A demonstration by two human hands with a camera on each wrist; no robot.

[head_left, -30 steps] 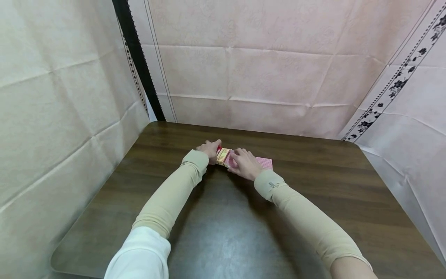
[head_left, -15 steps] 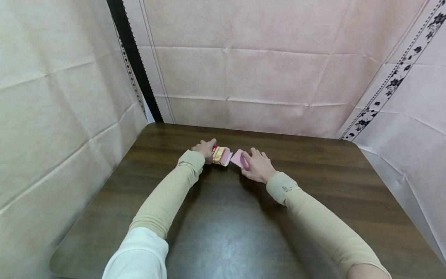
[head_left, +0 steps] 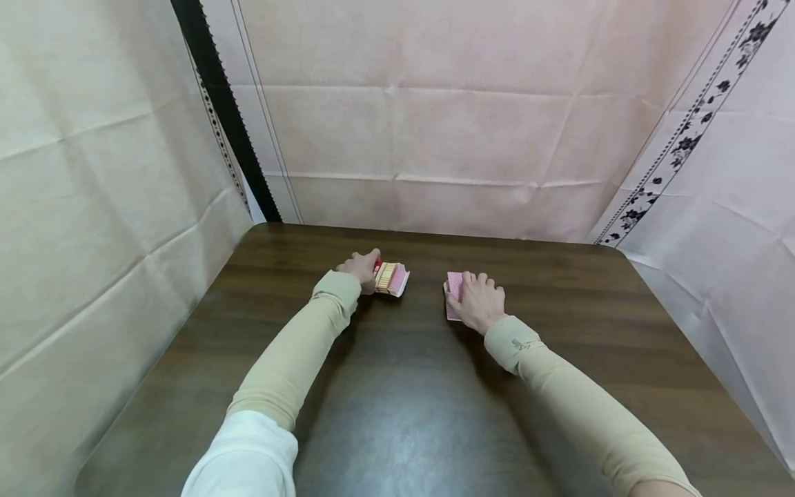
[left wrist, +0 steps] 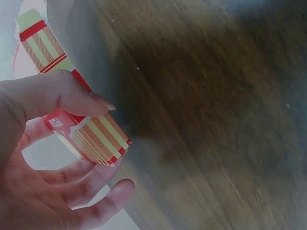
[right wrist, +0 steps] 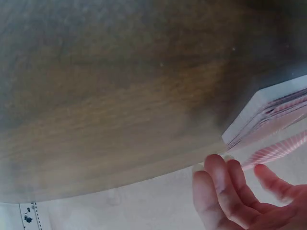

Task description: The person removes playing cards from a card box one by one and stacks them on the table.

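Observation:
My left hand [head_left: 361,270] grips a red and yellow striped playing-card box [head_left: 386,277] near the back of the table. In the left wrist view the thumb lies across the card box [left wrist: 98,136], with fingers around its other side and an end flap [left wrist: 31,24] standing out. At the box's right end in the head view shows a pink-patterned piece with a white edge. Right of it, my right hand [head_left: 480,302] holds a stack of pink-backed playing cards [head_left: 455,284]. Slightly fanned edges of the playing cards [right wrist: 278,105] show in the right wrist view, beside curled fingertips; the thumb is hidden there.
Both hands work on a dark brown wooden table [head_left: 385,386] with rounded corners. Pale cloth [head_left: 397,138] hangs behind it, and more cloth hangs at both sides. A black strip [head_left: 226,110] runs down the back left.
My right hand has moved right, away from the card box, and the playing cards under it have turned to point away from me. The left hand still grips the box, slightly farther left in view.

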